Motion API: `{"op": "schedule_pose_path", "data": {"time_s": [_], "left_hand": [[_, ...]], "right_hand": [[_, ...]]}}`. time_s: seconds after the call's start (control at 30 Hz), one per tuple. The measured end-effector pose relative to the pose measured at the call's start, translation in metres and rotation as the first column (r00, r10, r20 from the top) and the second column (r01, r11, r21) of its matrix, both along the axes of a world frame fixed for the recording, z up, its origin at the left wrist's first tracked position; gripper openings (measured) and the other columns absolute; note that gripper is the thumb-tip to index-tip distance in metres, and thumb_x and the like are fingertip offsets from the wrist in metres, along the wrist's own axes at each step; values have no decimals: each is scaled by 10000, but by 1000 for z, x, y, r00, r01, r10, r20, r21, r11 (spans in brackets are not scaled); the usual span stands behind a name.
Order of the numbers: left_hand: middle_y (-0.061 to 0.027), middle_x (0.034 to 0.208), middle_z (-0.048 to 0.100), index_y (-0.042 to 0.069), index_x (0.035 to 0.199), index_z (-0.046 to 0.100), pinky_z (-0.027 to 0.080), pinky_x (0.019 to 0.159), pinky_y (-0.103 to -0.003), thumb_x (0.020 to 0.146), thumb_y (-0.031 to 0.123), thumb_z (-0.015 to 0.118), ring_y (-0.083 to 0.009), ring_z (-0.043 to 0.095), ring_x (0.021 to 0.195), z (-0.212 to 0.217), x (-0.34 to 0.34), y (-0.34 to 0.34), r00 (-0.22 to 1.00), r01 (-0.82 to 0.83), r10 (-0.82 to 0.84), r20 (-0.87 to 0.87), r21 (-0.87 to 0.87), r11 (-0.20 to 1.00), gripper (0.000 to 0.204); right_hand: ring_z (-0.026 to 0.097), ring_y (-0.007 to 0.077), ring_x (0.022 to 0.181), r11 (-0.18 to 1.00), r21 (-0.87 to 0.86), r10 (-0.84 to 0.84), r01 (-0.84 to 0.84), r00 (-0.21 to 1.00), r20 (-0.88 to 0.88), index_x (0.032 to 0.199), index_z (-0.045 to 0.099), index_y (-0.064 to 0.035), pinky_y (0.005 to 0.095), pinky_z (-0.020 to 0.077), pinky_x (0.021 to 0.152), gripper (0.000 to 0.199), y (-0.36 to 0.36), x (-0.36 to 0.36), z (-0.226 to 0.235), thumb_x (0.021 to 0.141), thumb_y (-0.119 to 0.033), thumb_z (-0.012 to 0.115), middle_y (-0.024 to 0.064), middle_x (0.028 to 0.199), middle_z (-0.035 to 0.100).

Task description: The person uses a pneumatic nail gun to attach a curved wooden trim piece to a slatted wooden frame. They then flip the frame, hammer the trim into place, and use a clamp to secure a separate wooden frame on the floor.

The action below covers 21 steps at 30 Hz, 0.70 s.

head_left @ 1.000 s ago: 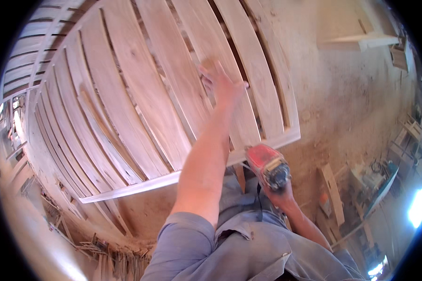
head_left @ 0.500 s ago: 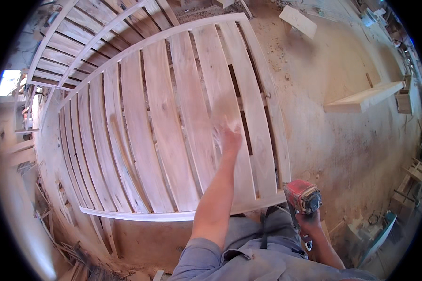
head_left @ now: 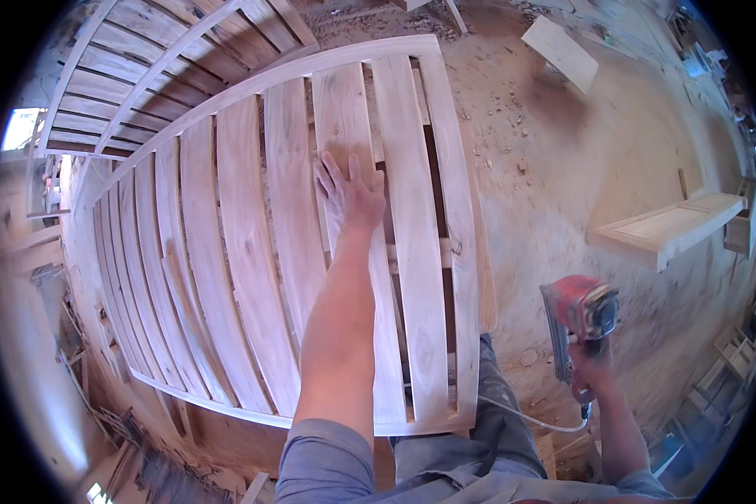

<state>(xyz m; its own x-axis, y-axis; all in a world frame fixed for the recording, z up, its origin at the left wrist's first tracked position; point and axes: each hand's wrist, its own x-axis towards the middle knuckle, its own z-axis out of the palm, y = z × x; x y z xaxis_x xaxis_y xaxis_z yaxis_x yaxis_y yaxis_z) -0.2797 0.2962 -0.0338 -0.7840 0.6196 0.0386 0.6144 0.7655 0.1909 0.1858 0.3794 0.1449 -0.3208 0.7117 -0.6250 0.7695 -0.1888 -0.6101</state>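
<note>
In the head view, a slatted wooden panel (head_left: 290,168) lies in the middle of the scene, its slats running from near to far. The left hand (head_left: 353,193) is palm down with fingers spread, resting on a slat toward the panel's right side and grasping nothing. To the right, well apart from it and beyond the panel's right edge, the right hand (head_left: 594,363) is closed around the handle of a red nail gun (head_left: 578,302). A pale hose (head_left: 550,427) curves from below the grip toward the panel's near right corner. A second slatted panel (head_left: 130,84) sits at the far left; a pale wooden piece (head_left: 672,227) stands on the dusty ground (head_left: 529,227) at the right.
</note>
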Motion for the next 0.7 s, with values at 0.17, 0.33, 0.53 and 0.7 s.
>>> {"op": "schedule_pose_path", "data": {"time_s": [0.17,0.33,0.53,0.7], "left_hand": [[-207,1571,116,163,1399,472,193,1118,-588,854,469,589,-461,112,1426,-1,-5,9,996,-85,86,15,-49,995,636],[-197,1569,122,172,1358,508,240,1077,-626,821,445,619,-486,138,1407,3,-11,17,995,-76,78,61,-31,997,612],[-206,1563,124,173,1328,524,244,1068,-640,797,425,652,-513,155,1387,11,-18,20,989,-77,77,123,-4,997,601],[-219,1555,141,164,1293,537,253,1055,-645,769,393,687,-525,184,1366,8,-21,10,987,-101,92,133,66,993,591]], "right_hand": [[514,78,558,996,-70,-48,50,998,32,1027,620,-49,269,419,476,224,95,-74,-26,805,-79,629,2,679,541],[542,97,681,898,411,274,-156,930,-245,1104,596,-42,279,462,605,288,176,-207,-60,819,-83,596,28,809,608],[500,51,754,788,391,566,-476,810,-154,1044,623,-15,249,427,611,293,244,-381,-78,770,-9,519,-9,813,581],[477,55,639,759,189,631,-623,775,18,1011,659,-73,272,391,541,319,205,-491,-17,727,-22,524,-8,685,517]]}}
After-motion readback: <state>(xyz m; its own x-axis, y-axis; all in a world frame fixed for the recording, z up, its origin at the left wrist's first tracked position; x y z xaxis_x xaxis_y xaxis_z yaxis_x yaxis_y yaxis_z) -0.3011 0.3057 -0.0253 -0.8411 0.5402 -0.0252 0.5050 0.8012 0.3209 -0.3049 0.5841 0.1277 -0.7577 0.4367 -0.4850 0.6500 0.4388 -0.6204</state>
